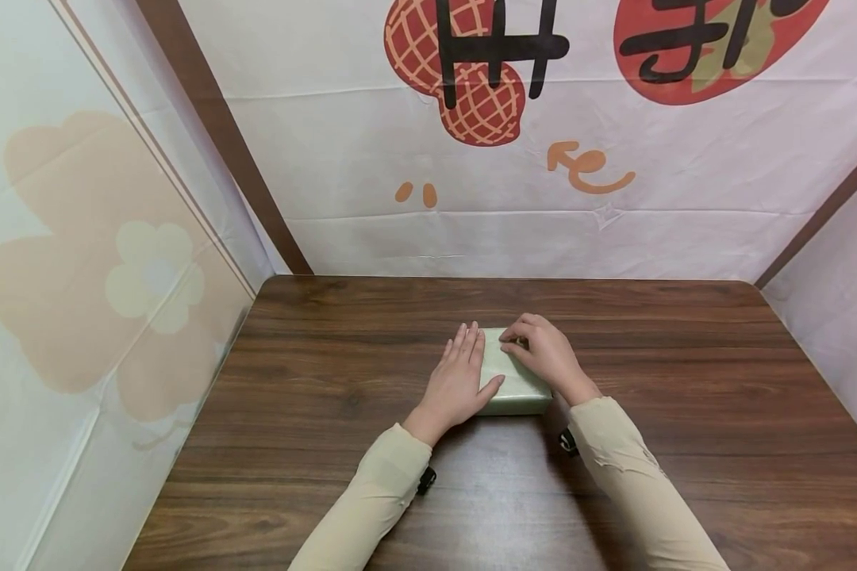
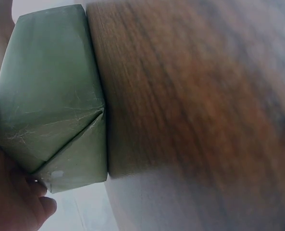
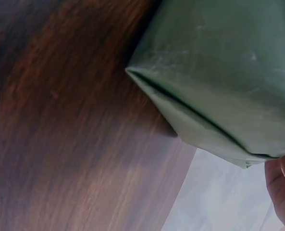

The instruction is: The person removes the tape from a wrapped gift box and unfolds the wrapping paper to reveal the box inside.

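Note:
A pale green, block-shaped pack (image 1: pixel 517 387) in a glossy wrapper lies on the wooden table. Its near end has folded, creased flaps with a slanting seam, seen in the left wrist view on the pack (image 2: pixel 51 67) and in the right wrist view on the pack (image 3: pixel 219 62). My left hand (image 1: pixel 459 381) rests along the left side of its top, four fingers straight and pointing away, thumb spread over the near part. With thumb and bent fingers brought together, my right hand (image 1: pixel 548 353) pinches at the wrapper on the top face towards the far right; its fingertips are partly hidden.
The dark wood-grain table (image 1: pixel 314 444) has its far edge against a white printed cloth (image 1: pixel 357 246). Another cloth wall (image 1: pixel 64 333) stands along the left side. Small black devices sit under both wrists, at the left cuff (image 1: pixel 393 468) and the right cuff (image 1: pixel 600 428).

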A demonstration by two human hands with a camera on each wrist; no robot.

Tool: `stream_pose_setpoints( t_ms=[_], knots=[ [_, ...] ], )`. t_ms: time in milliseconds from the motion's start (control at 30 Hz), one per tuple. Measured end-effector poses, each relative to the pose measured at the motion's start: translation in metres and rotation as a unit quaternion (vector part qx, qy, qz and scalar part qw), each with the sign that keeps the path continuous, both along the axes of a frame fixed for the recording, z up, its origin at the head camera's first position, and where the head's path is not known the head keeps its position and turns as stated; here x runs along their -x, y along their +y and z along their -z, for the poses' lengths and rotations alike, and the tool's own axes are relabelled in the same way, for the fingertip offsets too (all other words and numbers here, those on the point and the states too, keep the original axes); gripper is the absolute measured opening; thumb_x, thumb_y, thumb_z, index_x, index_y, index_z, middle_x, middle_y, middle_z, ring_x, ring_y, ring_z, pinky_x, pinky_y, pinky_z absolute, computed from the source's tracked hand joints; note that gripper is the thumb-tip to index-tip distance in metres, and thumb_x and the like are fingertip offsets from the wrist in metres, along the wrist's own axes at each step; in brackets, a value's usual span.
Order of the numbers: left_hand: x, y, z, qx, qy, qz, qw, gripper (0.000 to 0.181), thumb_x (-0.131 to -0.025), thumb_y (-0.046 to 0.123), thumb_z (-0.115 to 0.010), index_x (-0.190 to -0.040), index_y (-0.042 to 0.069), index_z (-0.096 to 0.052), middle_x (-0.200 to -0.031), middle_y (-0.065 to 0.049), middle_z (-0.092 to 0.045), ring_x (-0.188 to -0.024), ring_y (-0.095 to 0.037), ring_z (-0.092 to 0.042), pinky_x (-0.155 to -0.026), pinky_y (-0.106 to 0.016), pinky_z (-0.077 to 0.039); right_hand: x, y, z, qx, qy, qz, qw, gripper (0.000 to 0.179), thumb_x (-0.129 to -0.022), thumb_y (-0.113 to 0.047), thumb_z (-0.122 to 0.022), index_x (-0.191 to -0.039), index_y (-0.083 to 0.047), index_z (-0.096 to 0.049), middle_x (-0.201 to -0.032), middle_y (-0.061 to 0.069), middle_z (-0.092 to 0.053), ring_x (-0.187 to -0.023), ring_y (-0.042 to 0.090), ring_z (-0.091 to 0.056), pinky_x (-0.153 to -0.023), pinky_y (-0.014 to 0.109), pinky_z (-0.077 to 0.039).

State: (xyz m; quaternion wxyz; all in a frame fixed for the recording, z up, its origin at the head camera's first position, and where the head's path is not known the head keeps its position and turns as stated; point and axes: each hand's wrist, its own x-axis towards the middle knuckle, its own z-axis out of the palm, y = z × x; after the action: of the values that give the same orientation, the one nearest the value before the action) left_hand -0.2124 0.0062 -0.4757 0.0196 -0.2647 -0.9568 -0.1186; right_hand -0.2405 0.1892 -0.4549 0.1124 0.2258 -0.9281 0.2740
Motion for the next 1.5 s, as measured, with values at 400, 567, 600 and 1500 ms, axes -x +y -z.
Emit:
stream_pose_setpoints(
  t_ms=[400,567,600,1500],
  knots=[
    [0.000,0.000,0.000,0.005,-0.009,-0.003,0.9999,0.077,-0.099,0.053,-0.033,-0.149,-0.002,-0.014,-0.156,-0.016,-0.007,-0.144,-0.026,0.001,-0.114,-0.041,-0.013,0.007,-0.001,0.005,0.012,0.004,-0.005,0.9999,0.006,-0.084,-0.015,-0.072,-0.089,-0.011,-0.072,-0.085,0.000,-0.060,-0.076,0.015,-0.054,-0.065,0.033,-0.047],
    [0.000,0.001,-0.001,0.004,-0.012,-0.001,0.9999,0.077,-0.099,0.053,-0.033,-0.149,-0.002,-0.013,-0.156,-0.016,-0.007,-0.144,-0.027,0.001,-0.114,-0.041,-0.013,0.010,0.006,0.009,0.029,0.008,-0.045,0.9985,0.005,-0.084,-0.013,-0.071,-0.090,-0.013,-0.072,-0.086,-0.001,-0.060,-0.074,0.013,-0.051,-0.063,0.031,-0.043],
    [-0.001,0.001,-0.001,0.003,-0.012,-0.001,0.9999,0.077,-0.099,0.053,-0.033,-0.149,-0.002,-0.013,-0.156,-0.016,-0.007,-0.144,-0.027,0.001,-0.114,-0.041,-0.013,0.011,0.007,0.010,0.029,0.013,-0.053,0.9981,0.005,-0.084,-0.013,-0.071,-0.089,-0.013,-0.072,-0.087,-0.002,-0.060,-0.074,0.013,-0.050,-0.063,0.031,-0.043],
    [0.000,0.001,0.000,-0.014,-0.004,0.000,0.9999,0.076,-0.099,0.050,-0.035,-0.148,-0.004,-0.016,-0.156,-0.017,-0.009,-0.144,-0.029,-0.003,-0.113,-0.043,-0.015,0.014,-0.003,0.011,-0.024,0.005,-0.021,0.9995,0.010,-0.092,-0.016,-0.061,-0.089,-0.007,-0.062,-0.085,0.005,-0.057,-0.078,0.021,-0.052,-0.071,0.039,-0.044]
  ],
)
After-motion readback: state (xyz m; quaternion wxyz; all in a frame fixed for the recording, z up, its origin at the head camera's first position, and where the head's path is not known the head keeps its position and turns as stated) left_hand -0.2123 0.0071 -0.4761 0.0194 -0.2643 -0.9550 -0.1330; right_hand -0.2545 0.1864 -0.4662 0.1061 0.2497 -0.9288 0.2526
